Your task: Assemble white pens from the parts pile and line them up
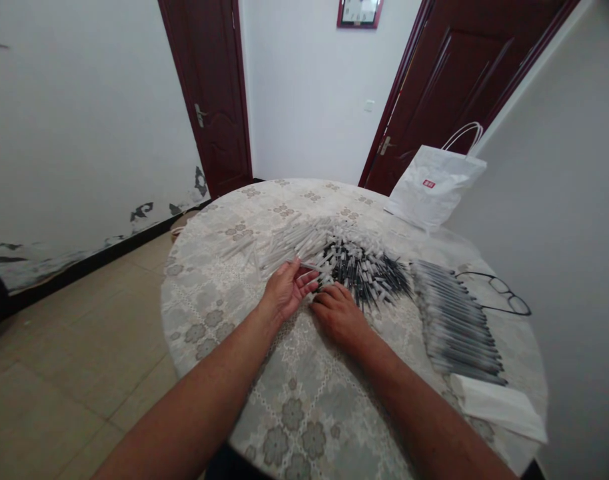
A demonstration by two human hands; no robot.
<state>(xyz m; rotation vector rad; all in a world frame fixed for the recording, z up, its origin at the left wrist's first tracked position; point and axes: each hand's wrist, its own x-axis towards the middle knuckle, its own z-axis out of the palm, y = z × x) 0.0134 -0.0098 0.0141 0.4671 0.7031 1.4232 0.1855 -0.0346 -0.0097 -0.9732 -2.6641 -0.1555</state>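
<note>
My left hand [290, 289] is at the near edge of a heap, palm partly turned up. Its thumb and forefinger pinch a thin, pale pen barrel [309, 267]. Close beside it, my right hand [338, 311] rests low with curled fingers; whatever they hold is hidden. Pale, translucent pen barrels [289, 243] make up the left part of the heap. Black pen parts with clear caps [362, 270] lie jumbled on the right, just beyond my right hand.
On the right, a row of dark-and-clear pens [457, 320] lies side by side near eyeglasses [504, 293]. A folded white packet [499, 403] sits at the near right edge. Behind stands a white paper bag [434, 183]. A patterned cloth covers the round table [294, 413].
</note>
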